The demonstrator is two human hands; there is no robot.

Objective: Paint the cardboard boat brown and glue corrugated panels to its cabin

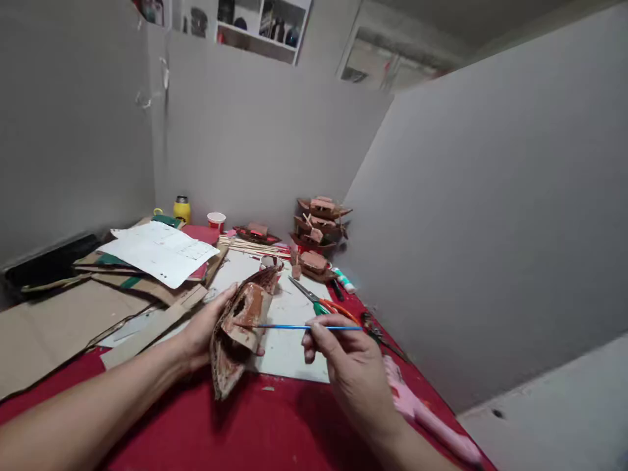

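Note:
My left hand (203,330) grips a brown cardboard model boat (252,304) from its left side, with some fingers hidden behind the hull. The boat is tilted on end, and its curved roof faces me, part painted reddish brown, part bare cardboard. In my right hand (350,356), a thin blue paintbrush (289,326) is pinched between thumb and fingers. The brush tip touches the roof beside a dark opening. White paper (299,356) lies beneath on the red table.
Scissors (318,302) with orange and green handles lie beyond my right hand, with a pink glue gun (426,418) at the right edge. Several finished model boats (321,226) are stacked at the back. Cardboard sheets (63,314) and white drawings (159,248) cover the left.

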